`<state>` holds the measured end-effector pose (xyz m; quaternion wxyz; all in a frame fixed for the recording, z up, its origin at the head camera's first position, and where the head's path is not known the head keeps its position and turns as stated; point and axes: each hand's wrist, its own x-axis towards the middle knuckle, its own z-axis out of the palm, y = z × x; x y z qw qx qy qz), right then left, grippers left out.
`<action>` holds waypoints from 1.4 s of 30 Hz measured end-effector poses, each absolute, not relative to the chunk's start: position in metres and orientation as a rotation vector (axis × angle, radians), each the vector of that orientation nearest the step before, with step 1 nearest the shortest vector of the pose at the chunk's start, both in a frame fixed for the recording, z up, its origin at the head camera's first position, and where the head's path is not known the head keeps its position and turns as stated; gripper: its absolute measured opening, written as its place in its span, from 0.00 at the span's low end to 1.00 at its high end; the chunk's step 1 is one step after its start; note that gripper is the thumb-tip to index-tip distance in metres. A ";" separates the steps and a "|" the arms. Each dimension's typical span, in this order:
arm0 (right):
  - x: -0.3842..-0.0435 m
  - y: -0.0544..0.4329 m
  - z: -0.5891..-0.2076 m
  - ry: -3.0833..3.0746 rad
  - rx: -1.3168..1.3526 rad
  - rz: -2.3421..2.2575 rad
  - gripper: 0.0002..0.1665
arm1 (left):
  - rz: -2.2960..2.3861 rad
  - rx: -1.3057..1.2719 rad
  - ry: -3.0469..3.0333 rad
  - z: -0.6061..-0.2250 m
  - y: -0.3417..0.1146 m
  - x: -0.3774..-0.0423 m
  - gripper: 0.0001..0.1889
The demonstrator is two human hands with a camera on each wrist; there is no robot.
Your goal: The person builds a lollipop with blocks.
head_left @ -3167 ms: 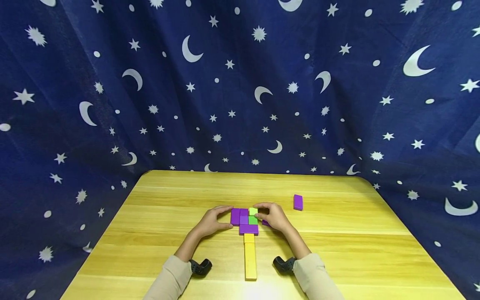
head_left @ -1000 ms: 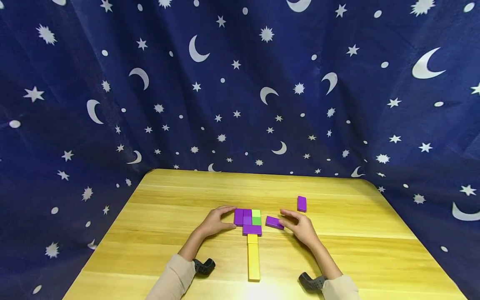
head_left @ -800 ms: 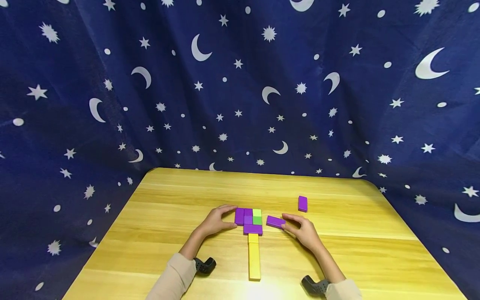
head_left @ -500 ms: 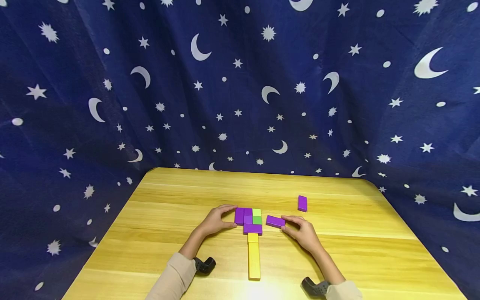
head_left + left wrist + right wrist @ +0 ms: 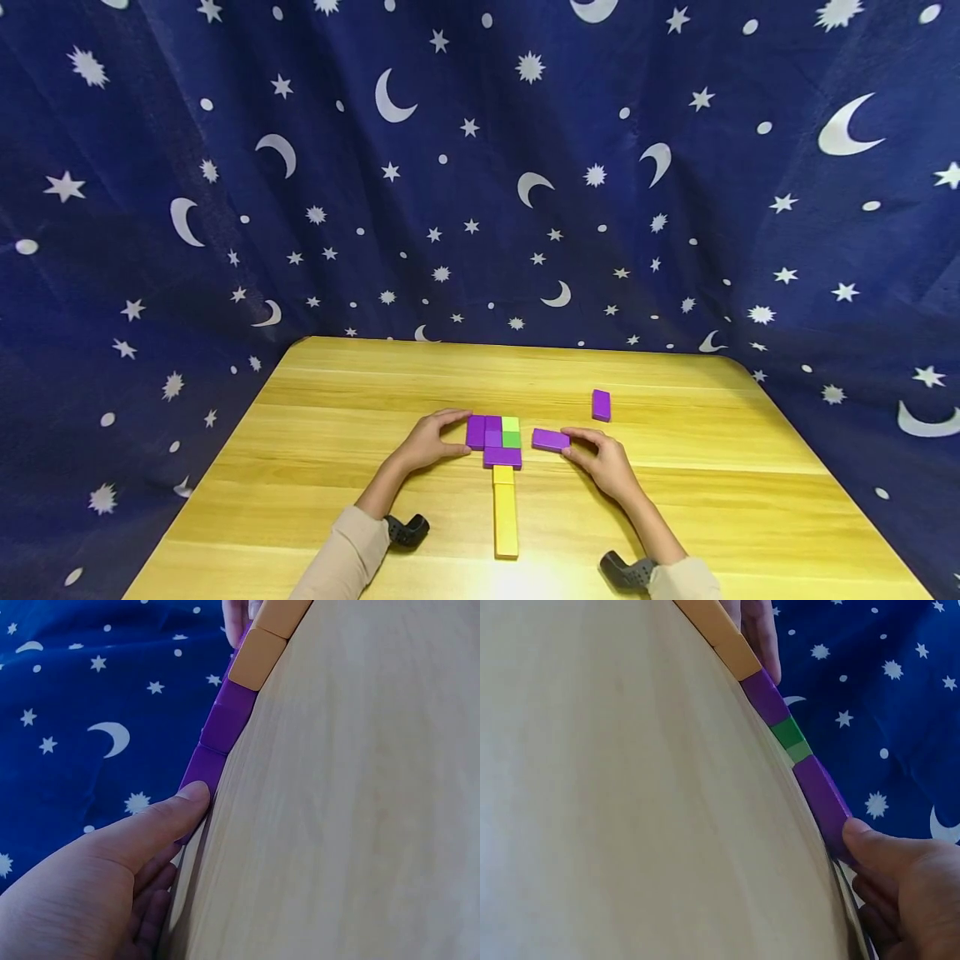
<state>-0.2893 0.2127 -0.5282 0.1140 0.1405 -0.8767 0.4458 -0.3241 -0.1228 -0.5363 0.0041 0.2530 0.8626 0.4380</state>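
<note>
In the head view, my left hand (image 5: pixel 425 442) grips the outermost purple block (image 5: pixel 476 432) of a flat group, its thumb at the near end and forefinger at the far end. That group also has several more purple blocks, a lime block (image 5: pixel 510 424) and a green block (image 5: pixel 511 439). My right hand (image 5: pixel 604 463) pinches a separate purple block (image 5: pixel 551 440) by its right end, thumb in front and forefinger behind. This block lies lengthwise, with a small gap between it and the green block. The right wrist view shows the thumb against its near side (image 5: pixel 825 802).
From the group's front purple block, a small yellow block (image 5: pixel 503 475) and a long yellow block (image 5: pixel 506 521) run toward me. Another purple block (image 5: pixel 601 405) lies alone farther back on the right. The wooden table (image 5: pixel 360 375) ends at a blue star-patterned curtain (image 5: pixel 480 183).
My right hand has left the green and lime blocks, moved right and taken the loose purple block by its right end. That block has turned slightly straighter. My left hand has stayed in place.
</note>
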 end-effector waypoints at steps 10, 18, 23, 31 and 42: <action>-0.305 0.204 -0.522 -2.453 0.396 1.470 0.18 | 1.382 0.788 2.706 -0.536 -0.125 -0.324 0.35; -0.327 0.175 -0.517 -2.380 0.374 1.604 0.19 | 1.386 0.794 2.699 -0.537 -0.125 -0.324 0.35; -0.340 0.155 -0.512 -2.401 0.412 1.613 0.17 | 1.387 0.786 2.705 -0.537 -0.124 -0.324 0.34; -0.351 0.139 -0.516 -2.442 0.511 1.610 0.16 | 1.392 0.812 2.685 -0.536 -0.124 -0.326 0.35; -0.351 0.132 -0.524 -2.479 0.532 1.528 0.16 | 1.375 0.789 2.695 -0.537 -0.123 -0.325 0.35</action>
